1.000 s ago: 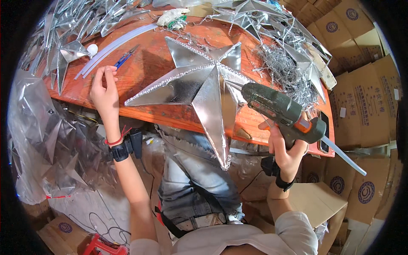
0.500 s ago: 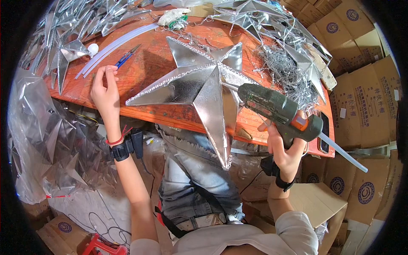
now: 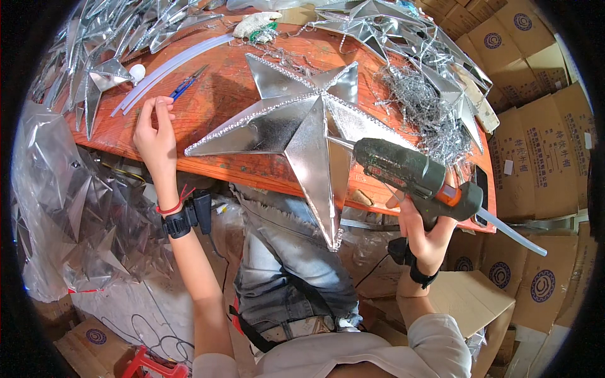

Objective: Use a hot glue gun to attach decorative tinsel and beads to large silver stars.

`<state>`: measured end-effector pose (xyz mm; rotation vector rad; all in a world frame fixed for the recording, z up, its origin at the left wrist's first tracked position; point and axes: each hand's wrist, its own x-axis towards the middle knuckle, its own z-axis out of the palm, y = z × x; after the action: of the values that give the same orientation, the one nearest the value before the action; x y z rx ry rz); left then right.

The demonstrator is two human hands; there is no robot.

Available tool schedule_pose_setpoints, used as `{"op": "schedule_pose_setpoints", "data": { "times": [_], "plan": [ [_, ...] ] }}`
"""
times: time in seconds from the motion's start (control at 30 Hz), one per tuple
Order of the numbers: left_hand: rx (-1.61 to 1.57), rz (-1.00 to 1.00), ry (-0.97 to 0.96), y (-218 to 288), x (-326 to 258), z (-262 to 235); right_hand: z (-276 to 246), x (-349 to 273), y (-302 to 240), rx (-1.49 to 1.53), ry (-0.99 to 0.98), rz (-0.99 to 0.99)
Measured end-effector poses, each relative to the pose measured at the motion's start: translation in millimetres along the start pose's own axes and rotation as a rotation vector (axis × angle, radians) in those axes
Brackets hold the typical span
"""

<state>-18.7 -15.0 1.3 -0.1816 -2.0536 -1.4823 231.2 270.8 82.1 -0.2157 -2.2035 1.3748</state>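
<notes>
My right hand (image 3: 425,230) grips a dark green hot glue gun (image 3: 400,167), with a whitish glue stick (image 3: 513,230) poking out of its back. The nozzle points left and meets or nearly meets the lower right part of a large silver foil star (image 3: 309,148). Sparkly silver trim (image 3: 236,126) runs along some of the star's ridges. One point of the star overhangs the table's front edge. On the left, my left hand (image 3: 156,135) has its fingers bunched beside the handle end of blue thread snips (image 3: 181,88); what they pinch, if anything, is hidden.
On the orange wooden table (image 3: 214,104) lie spare glue sticks (image 3: 167,69), a tangle of silver trim (image 3: 428,110) and a phone (image 3: 482,189). More silver stars (image 3: 120,38) crowd its far corners. Bagged stars (image 3: 82,208) stand left, cardboard boxes (image 3: 529,151) right.
The glue gun has shifted slightly down and to the right, its nozzle a little lower along the star. The star has edged slightly left. My left hand has hardly moved.
</notes>
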Motion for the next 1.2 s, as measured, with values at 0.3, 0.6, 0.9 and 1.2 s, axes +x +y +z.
{"op": "schedule_pose_setpoints", "data": {
  "times": [0.3, 0.6, 0.9, 1.2],
  "plan": [
    [-0.005, -0.011, 0.005, 2, -1, 0, -10, -8, 1, -0.001, -0.023, 0.025],
    [-0.005, -0.029, 0.006, 2, 0, 1, -16, -18, 0, 0.047, -0.006, 0.122],
    [-0.014, -0.002, 0.009, -1, 0, 1, -23, -29, -1, 0.138, -0.015, 0.185],
    [-0.029, -0.017, -0.017, -3, 0, 1, -31, -37, -2, 0.038, -0.041, 0.233]
  ]
}}
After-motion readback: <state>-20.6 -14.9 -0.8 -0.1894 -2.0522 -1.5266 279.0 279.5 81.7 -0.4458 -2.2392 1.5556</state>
